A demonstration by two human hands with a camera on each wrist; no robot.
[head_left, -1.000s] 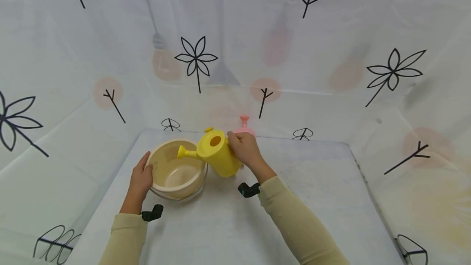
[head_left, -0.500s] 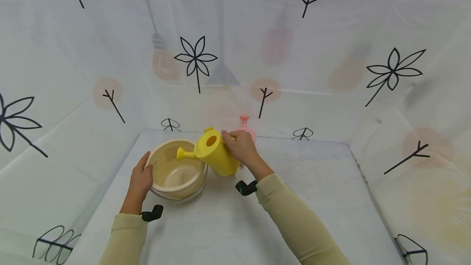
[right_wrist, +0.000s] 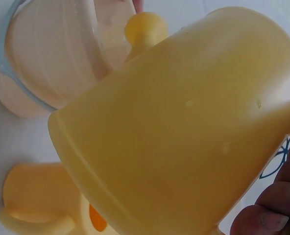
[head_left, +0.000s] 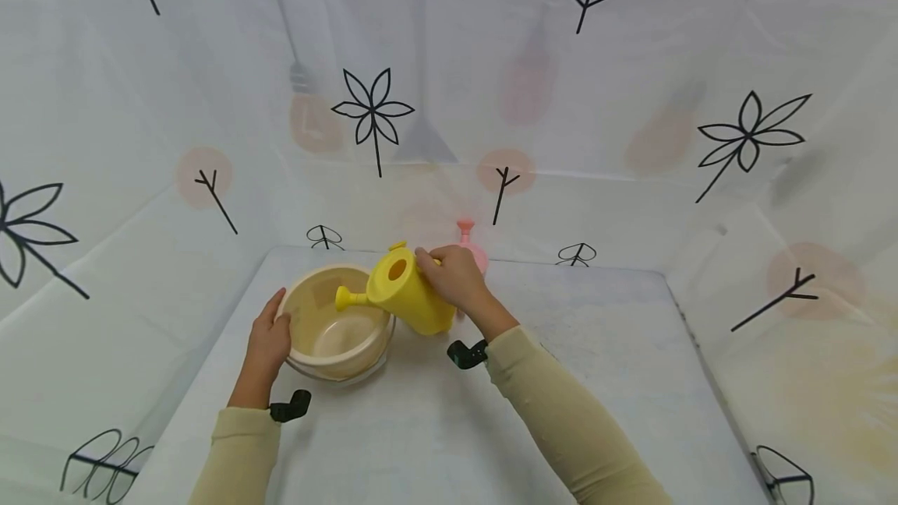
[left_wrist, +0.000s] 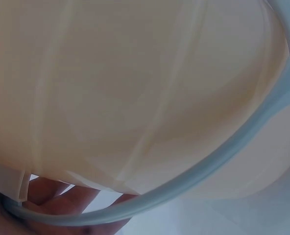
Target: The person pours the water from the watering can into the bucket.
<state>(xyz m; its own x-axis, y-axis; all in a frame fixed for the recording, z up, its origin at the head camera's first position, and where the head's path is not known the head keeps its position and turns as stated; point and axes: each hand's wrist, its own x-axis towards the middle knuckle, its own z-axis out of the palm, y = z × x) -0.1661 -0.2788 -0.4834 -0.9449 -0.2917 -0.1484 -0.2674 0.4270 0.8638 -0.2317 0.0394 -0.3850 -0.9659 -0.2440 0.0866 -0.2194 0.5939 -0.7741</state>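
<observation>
My right hand [head_left: 457,280] grips a yellow watering can [head_left: 414,298] at its handle side. The can is tilted left, its spout [head_left: 351,298] reaching over the rim of a cream bucket [head_left: 309,319]. My left hand [head_left: 269,337] holds the bucket's left rim, thumb at the edge and fingers around the outside. In the left wrist view, the pale blue-grey bail handle [left_wrist: 199,177] hangs down along the bucket's wall, with fingers [left_wrist: 66,200] showing behind it. In the right wrist view, curled fingers [right_wrist: 272,200] show beside the can. No water is visible from the spout.
A pink watering can [head_left: 479,257] stands behind my right hand, mostly hidden. An orange-toned body with a loop handle [right_wrist: 37,223] shows low in the right wrist view. White printed cloth [head_left: 589,217] rises behind and beside the white tabletop [head_left: 575,349].
My right hand has moved slightly left, tilting the yellow watering can a little further toward the bucket. My left hand and the bucket have stayed in place.
</observation>
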